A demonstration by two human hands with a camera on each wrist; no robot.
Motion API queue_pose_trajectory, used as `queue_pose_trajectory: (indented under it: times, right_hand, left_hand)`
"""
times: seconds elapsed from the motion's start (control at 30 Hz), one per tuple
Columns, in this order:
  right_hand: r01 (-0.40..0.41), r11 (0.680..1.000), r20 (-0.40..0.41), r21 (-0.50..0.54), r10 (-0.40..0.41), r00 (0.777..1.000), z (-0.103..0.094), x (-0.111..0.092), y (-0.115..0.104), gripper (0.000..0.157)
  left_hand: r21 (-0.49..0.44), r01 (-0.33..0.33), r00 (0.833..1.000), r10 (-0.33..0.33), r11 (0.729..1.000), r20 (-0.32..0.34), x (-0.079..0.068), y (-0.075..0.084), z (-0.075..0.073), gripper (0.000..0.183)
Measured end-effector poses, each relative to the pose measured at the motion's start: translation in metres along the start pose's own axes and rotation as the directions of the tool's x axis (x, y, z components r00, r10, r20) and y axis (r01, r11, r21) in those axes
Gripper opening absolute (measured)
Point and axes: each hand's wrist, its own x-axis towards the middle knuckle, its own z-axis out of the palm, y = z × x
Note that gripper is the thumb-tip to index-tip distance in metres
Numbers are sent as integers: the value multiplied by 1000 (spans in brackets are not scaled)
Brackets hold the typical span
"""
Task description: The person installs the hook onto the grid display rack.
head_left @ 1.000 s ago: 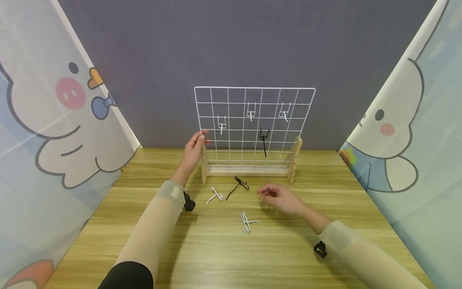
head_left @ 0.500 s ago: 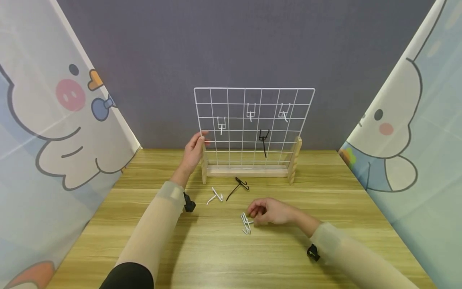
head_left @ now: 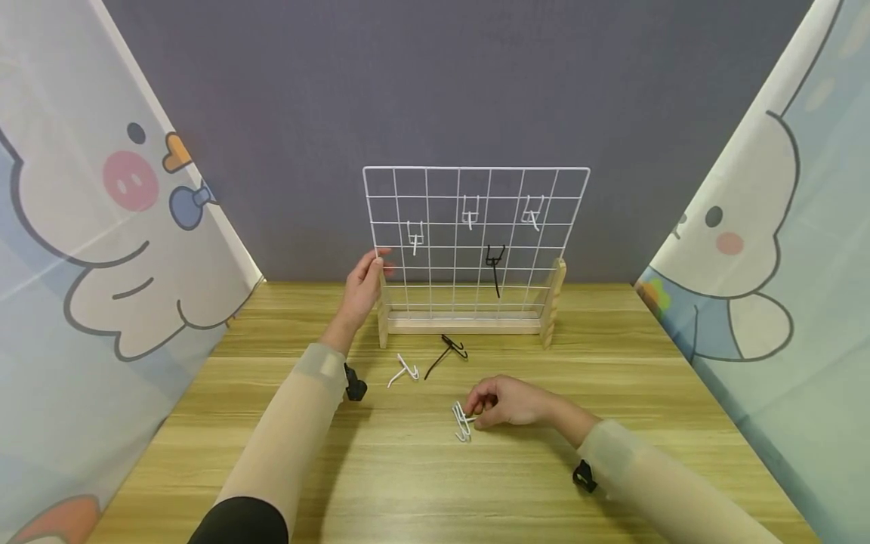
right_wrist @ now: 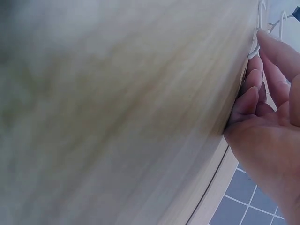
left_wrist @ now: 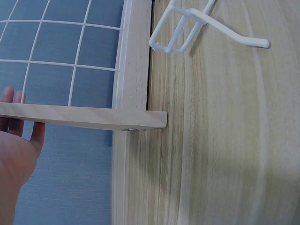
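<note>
Nearest to my head view, two pale sleeves come in over the wood-grain desk: the left sleeve, with a black band at its near end, and the right sleeve. I note a small black camera at each wrist.

My right grip, a bare hand, is low over the desk, thumb and fingertips pinching the prong of the near hook, which is white and lies on the desk. The right wrist view agrees: white wire at the fingertips, most of the hook out of sight.

Beyond it, two more hooks lie on the desk in front of the rack: a white hook and, just right of it and slightly farther off, a black hook.

Next, the rack: base bar, left post, right post, white wire grid leaning back. My left grip is closed round the upper left post; in the left wrist view I read thumb on one side, fingers on the other.

Four hooks hang on the grid: three white, one black, the black lowest.

Farthest: a grey backdrop, cartoon sheets either side.
</note>
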Motion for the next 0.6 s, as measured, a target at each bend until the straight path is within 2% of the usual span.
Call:
queue_pose_trajectory:
  times: [0.23,0.6]
  right_hand:
    - [14,999,-23,-42,-15,1000,2,1,3,12]
    - [13,997,-46,-81,-17,999,1,1,0,10]
  left_hand:
    - [-10,-5,1000,5,1000,15,0,-2,0,45]
    - [-22,6,1000,-6,1000,-1,0,1,-1,42]
